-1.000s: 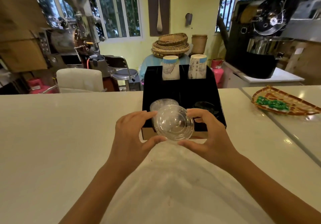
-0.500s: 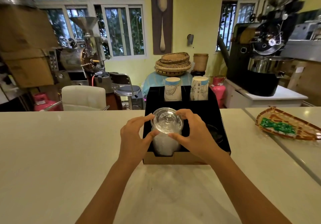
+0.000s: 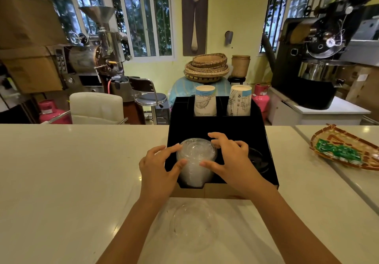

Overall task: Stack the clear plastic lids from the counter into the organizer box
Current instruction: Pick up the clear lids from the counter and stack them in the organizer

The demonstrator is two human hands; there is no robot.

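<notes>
The clear lid (image 3: 195, 150) I held up has come down onto the stack at 7 o'clock in the organizer box (image 3: 217, 126); my left hand (image 3: 158, 167) and right hand (image 3: 231, 161) lowered with it.

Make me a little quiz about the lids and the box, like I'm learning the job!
1. True or false: the lid stack sits in the front left slot of the box.
2. How many cup stacks stand at the back of the box: A one, B two, C four?
3. Fill in: one loose lid lies on the ____ in front of the box.
Key: 1 true; 2 B; 3 counter.
</notes>
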